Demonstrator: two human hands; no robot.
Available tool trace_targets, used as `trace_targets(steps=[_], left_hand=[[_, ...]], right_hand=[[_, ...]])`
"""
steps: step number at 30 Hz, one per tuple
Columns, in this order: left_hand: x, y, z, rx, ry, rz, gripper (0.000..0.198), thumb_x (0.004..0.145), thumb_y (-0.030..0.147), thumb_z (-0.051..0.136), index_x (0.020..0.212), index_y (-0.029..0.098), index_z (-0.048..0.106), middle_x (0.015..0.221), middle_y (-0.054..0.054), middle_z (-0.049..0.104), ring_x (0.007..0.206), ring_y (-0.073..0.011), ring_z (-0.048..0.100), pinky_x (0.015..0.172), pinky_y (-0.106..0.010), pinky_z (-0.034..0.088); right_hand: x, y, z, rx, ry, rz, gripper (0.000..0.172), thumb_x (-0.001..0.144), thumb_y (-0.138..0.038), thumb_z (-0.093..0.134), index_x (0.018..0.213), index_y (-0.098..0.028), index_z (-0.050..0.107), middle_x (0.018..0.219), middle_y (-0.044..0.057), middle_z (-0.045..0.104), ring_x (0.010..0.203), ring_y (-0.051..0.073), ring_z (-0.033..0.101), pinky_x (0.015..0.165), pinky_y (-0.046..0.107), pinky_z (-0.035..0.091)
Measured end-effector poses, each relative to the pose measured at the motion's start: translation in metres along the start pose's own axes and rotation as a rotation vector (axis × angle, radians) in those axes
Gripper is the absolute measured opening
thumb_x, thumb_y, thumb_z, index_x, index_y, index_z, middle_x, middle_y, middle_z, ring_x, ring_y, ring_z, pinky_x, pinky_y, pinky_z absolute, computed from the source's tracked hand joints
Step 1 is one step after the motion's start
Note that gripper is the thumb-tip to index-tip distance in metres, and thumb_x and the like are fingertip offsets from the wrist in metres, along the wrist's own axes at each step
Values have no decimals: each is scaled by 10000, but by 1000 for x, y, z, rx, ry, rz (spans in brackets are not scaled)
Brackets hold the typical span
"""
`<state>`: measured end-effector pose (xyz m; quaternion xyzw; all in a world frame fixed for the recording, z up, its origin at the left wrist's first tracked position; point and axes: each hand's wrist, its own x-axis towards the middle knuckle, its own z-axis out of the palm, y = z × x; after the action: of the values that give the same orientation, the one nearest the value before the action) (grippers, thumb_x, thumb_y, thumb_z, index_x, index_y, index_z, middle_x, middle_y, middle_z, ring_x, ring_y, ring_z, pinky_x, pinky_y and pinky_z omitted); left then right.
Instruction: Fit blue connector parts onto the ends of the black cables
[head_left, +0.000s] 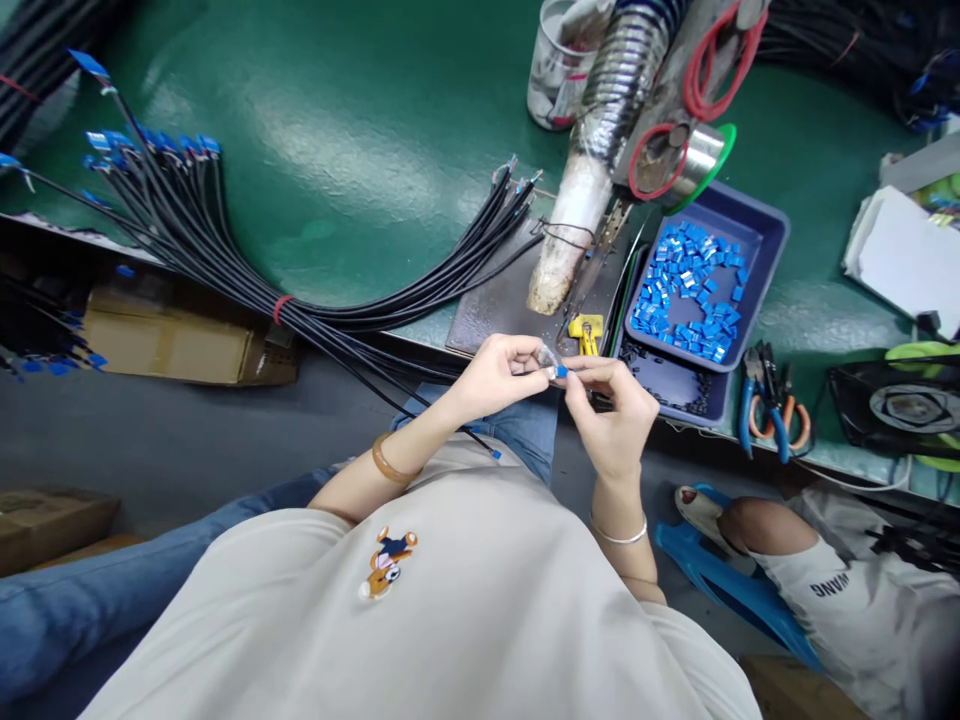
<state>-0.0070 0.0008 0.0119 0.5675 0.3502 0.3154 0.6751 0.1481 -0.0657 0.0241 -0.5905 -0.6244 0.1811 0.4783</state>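
My left hand [499, 372] and my right hand [611, 400] meet just in front of the green bench's edge. Both pinch a small blue connector [559, 371] on the end of a thin black cable, with a bit of clear plastic showing at my left fingertips. The cable runs down across my lap to another blue tip [496, 454]. A bundle of black cables [247, 285], tied with a red band, fans out to the left with blue connectors on its far ends.
A blue tray [765, 235] of several loose blue connectors sits right of my hands. A foil-wrapped tool [600, 130] on a dark plate, a yellow clip [586, 330], pliers [769, 405], a white cup [555, 65]. Another person's knee [765, 525] at lower right. A cardboard box [169, 345] under the bench.
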Motion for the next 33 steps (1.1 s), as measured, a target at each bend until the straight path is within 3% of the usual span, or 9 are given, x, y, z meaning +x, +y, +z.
trace_targets(steps=[4, 7, 10, 12, 17, 20, 24, 27, 33], left_hand=[[-2, -1, -16, -35, -305, -134, 146, 763, 244, 652, 692, 125, 607, 511, 46, 492, 468, -48, 370, 479, -183, 280], [9, 5, -29, 46, -684, -164, 173, 784, 266, 648, 699, 116, 669, 530, -5, 570, 462, -74, 424, 471, -204, 323], [18, 25, -30, 279, -984, 14, 89, 780, 218, 662, 727, 163, 708, 570, -5, 595, 518, -109, 496, 530, -227, 368], [13, 46, -23, 482, -1047, 225, 143, 738, 124, 666, 610, 187, 650, 582, -8, 603, 534, -119, 493, 554, -252, 348], [-30, 80, -10, 631, -876, 425, 244, 744, -46, 519, 708, 175, 617, 716, -46, 648, 590, -128, 524, 549, -265, 329], [-46, 56, -12, 232, -566, 147, 34, 848, 192, 640, 836, 168, 619, 762, -20, 654, 542, -79, 518, 504, -215, 373], [-48, 0, -15, -320, -35, -188, 366, 752, 428, 771, 835, 179, 516, 627, 47, 599, 340, -17, 357, 328, -185, 187], [-48, -19, -14, -351, 31, -223, 370, 709, 406, 806, 827, 154, 561, 581, 36, 609, 356, -17, 380, 342, -166, 204], [-38, -7, -4, -270, -6, -130, 301, 686, 336, 825, 773, 109, 648, 594, 11, 634, 435, -19, 432, 421, -164, 303]], right_hand=[[-10, -6, -19, 228, 156, 149, 93, 883, -198, 663, 858, -210, 574, 848, -3, 746, 538, 102, 673, 502, 222, 528], [-17, -14, -39, 410, 228, 34, 150, 884, -258, 672, 835, -231, 533, 593, -67, 652, 330, 85, 495, 342, 208, 354], [-21, -24, -54, 489, 297, -142, 217, 869, -335, 690, 797, -256, 500, 415, -134, 441, 232, 75, 295, 313, 222, 285], [-23, -32, -55, 473, 351, -166, 242, 856, -352, 703, 784, -261, 490, 407, -143, 392, 228, 75, 276, 297, 217, 256], [-29, -44, -37, 245, 402, 20, 140, 878, -225, 663, 835, -232, 529, 563, -77, 591, 366, 72, 476, 340, 199, 284], [-35, -41, -23, 151, 336, 84, 116, 900, -236, 642, 859, -232, 534, 624, -63, 636, 427, 75, 527, 411, 208, 369], [-32, -30, -9, -7, 155, 103, 117, 920, -256, 617, 862, -226, 520, 679, -53, 664, 455, 65, 521, 472, 210, 400], [-20, -23, 3, -88, 22, 72, 122, 942, -274, 576, 866, -222, 497, 705, -51, 649, 473, 57, 517, 483, 202, 389], [-7, -12, 16, -106, -48, 34, 162, 941, -316, 576, 828, -210, 531, 690, -60, 586, 512, 62, 512, 524, 203, 408]])
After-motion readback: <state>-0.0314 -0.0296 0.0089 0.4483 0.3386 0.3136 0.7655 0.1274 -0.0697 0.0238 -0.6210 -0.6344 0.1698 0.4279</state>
